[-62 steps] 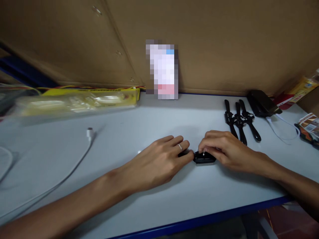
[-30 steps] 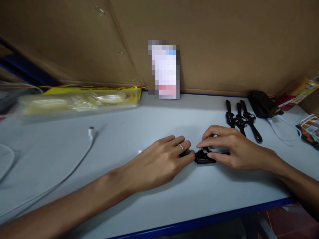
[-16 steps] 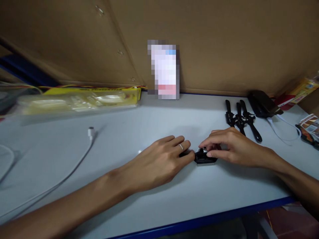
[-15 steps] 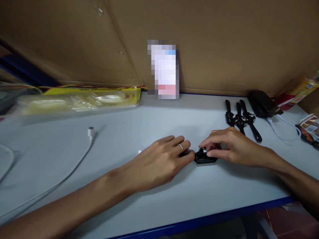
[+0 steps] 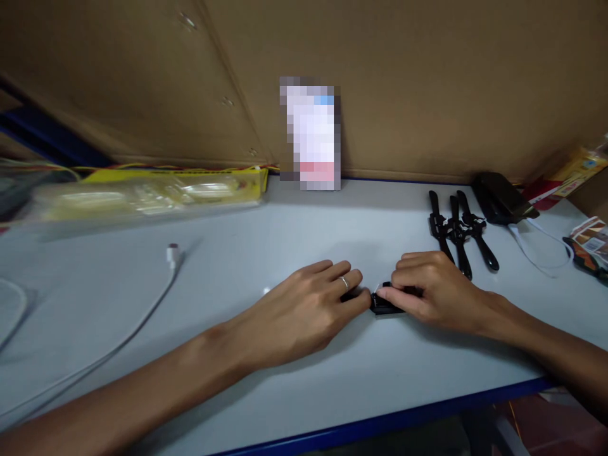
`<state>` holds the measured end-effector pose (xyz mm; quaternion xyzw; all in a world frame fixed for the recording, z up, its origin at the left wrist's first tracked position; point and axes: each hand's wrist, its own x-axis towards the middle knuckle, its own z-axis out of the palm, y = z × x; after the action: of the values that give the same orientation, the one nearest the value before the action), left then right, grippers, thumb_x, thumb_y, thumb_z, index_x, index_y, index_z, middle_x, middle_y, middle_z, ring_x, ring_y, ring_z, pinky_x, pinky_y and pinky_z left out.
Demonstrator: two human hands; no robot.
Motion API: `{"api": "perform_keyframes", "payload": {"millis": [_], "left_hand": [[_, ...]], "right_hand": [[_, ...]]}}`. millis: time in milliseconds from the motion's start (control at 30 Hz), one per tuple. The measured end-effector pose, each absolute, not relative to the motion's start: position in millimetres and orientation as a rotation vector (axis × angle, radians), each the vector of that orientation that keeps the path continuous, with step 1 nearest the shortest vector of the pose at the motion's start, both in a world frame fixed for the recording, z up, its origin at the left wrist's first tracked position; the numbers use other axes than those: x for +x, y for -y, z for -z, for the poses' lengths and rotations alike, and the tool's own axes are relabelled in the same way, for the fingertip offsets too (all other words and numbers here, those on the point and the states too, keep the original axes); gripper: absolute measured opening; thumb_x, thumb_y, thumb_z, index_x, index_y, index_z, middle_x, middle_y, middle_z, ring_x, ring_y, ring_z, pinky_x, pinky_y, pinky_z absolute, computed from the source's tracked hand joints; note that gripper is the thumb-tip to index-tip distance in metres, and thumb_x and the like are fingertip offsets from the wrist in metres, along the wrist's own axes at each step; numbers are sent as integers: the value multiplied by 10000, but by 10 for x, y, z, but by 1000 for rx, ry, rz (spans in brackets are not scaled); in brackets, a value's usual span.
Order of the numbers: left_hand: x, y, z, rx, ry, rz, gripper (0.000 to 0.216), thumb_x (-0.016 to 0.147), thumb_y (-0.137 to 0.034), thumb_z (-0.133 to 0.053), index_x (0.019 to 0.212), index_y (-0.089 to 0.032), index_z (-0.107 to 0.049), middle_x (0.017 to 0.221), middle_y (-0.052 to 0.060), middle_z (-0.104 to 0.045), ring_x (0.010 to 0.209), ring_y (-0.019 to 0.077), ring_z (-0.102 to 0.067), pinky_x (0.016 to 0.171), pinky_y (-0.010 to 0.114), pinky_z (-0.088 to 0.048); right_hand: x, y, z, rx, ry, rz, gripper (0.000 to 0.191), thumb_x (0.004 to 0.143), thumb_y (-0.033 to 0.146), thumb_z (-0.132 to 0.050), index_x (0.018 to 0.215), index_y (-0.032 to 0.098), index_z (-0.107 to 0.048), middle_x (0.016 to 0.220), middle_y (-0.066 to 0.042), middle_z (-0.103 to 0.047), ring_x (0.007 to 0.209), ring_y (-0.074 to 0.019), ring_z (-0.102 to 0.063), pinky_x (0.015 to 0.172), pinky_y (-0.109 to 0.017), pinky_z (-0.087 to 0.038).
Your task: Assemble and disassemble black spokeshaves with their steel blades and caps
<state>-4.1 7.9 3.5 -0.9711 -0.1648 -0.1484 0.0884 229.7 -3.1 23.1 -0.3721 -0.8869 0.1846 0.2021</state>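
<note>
A black spokeshave lies low over the grey tabletop, its dark middle body showing between my two hands. My left hand, with a ring on one finger, is closed around its left end. My right hand is closed over the other end, thumb pressed along the body and fingers curled behind. The right handle is hidden under that hand. Beyond my right hand lie several similar black spokeshaves, side by side.
A phone-like screen, blurred out, leans on the cardboard wall. At left are a plastic-wrapped yellow package and a white cable. A black case with a white cord stands back right. The table has a blue front edge.
My right hand has gone from pinching a small shiny part on the spokeshave's middle to wrapping over its right side, thumb laid along the body. My left hand has stayed put.
</note>
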Motion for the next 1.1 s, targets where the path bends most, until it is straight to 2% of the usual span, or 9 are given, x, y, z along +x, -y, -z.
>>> {"api": "perform_keyframes", "payload": {"millis": [133,433,600,667,800,933,1100], "left_hand": [[-39,-80,-40,-2881,493,436,198,938,-60,-441,944,-162,-610,816,31,-581,708,169,-485,618,309,-412],[-35,-79,-36,-2908,484,436,175,957,-95,-456,946,-143,-623,814,38,-572,719,182,-503,627,319,-424],[-20,-76,-32,-2913,518,450,202,998,-160,-440,892,-154,-612,807,35,-583,713,178,-514,632,313,-432],[-18,-72,-25,-2903,549,453,210,1019,-219,-434,934,-153,-615,824,36,-599,728,180,-533,647,316,-450],[-18,-66,-11,-2881,574,443,226,1030,-265,-426,1055,-138,-611,858,46,-613,750,191,-554,665,328,-476],[-17,-65,-14,-2881,526,456,184,1008,-207,-457,1054,-133,-620,834,39,-599,737,189,-541,660,325,-475],[-18,-67,-21,-2892,518,442,183,989,-154,-456,1045,-131,-629,834,40,-593,733,191,-525,643,328,-461]], "right_hand": [[2306,11,-284,-1011,2398,-718,385,962,260,-585,586,173,-587,550,44,-494,521,-80,-400,565,-258,-299],[2366,-12,-277,-1113,2494,-390,369,975,268,-533,631,170,-626,614,-10,-579,604,-124,-472,614,-288,-324],[2427,-31,-368,-1103,2579,-511,199,965,286,-574,883,166,-710,790,-37,-668,726,-156,-579,680,-290,-389],[2456,-45,-426,-1087,2638,-551,155,937,288,-619,975,169,-711,883,-49,-684,785,-171,-603,714,-300,-411],[2497,-41,-522,-1007,2727,-608,221,905,198,-631,1118,195,-690,1022,-62,-671,873,-183,-619,764,-306,-437],[2486,-4,-545,-936,2760,-673,248,896,160,-628,1130,207,-696,1028,-58,-655,887,-181,-619,783,-303,-447],[2435,23,-484,-952,2735,-613,177,885,195,-667,1055,192,-716,970,-54,-630,810,-167,-586,714,-289,-430]]}}
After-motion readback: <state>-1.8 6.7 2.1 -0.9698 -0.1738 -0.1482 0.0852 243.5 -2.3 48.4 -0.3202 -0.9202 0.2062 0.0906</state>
